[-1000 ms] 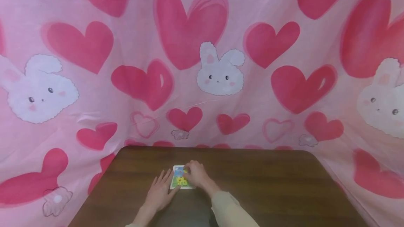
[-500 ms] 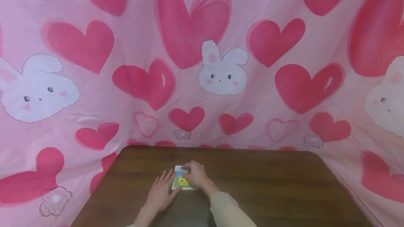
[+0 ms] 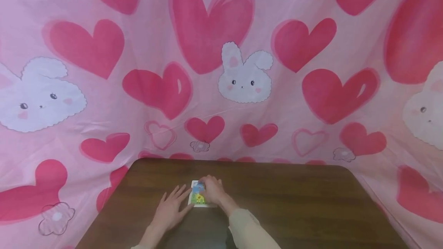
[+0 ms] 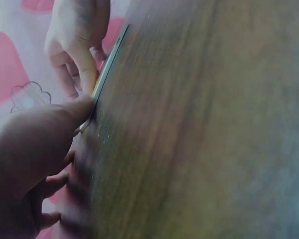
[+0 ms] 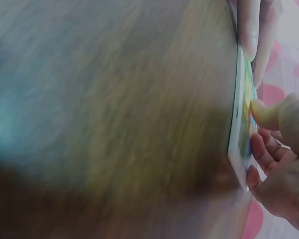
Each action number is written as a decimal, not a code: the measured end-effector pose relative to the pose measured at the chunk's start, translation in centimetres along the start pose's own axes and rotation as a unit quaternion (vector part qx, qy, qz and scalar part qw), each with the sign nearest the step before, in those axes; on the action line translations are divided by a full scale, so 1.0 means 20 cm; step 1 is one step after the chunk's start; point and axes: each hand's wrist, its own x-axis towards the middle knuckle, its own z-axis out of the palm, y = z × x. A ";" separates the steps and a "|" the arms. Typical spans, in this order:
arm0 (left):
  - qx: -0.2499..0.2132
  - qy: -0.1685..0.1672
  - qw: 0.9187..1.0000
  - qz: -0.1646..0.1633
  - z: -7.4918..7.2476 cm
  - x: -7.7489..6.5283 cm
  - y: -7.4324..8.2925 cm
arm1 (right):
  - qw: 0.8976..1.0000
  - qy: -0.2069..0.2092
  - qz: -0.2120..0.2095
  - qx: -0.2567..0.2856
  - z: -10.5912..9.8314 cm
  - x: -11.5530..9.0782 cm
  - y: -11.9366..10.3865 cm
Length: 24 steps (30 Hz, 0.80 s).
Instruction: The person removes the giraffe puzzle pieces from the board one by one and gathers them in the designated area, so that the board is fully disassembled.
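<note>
A small puzzle board (image 3: 196, 200) with a white rim and a yellow giraffe on a blue and green picture lies flat on the brown table. My left hand (image 3: 169, 209) rests at its left side, fingers spread and fairly straight, with the thumb at the near left corner. Over the right part of the picture bends my right hand (image 3: 212, 191), hiding that part. The right wrist view has the right thumb (image 5: 264, 113) touching the picture, with curled fingertips at the far side of the board. I cannot tell whether a piece is pinched between them.
The dark wooden table (image 3: 294, 203) has rounded far corners. Close behind and along both sides hangs a pink cloth (image 3: 235, 114) printed with hearts and white bunnies.
My left hand has slid slightly left, its thumb shifting toward the board's corner. The right hand has moved slightly left over the picture. The board stays in place, and the head view has shifted a little.
</note>
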 end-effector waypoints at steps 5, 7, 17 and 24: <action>-0.003 -0.008 1.000 -0.004 0.01 0.01 -0.01 | 1.000 -0.023 0.008 -0.018 0.00 0.03 -0.03; -0.006 -0.012 1.000 -0.007 0.01 0.01 -0.01 | 0.999 -0.026 0.018 -0.017 0.00 0.03 -0.03; -0.012 -0.018 1.000 -0.013 0.01 0.01 0.01 | 0.998 -0.016 0.040 0.042 0.00 0.04 -0.02; -0.019 -0.014 1.000 -0.016 0.02 0.00 0.01 | 0.997 -0.002 0.027 0.065 0.01 0.02 0.00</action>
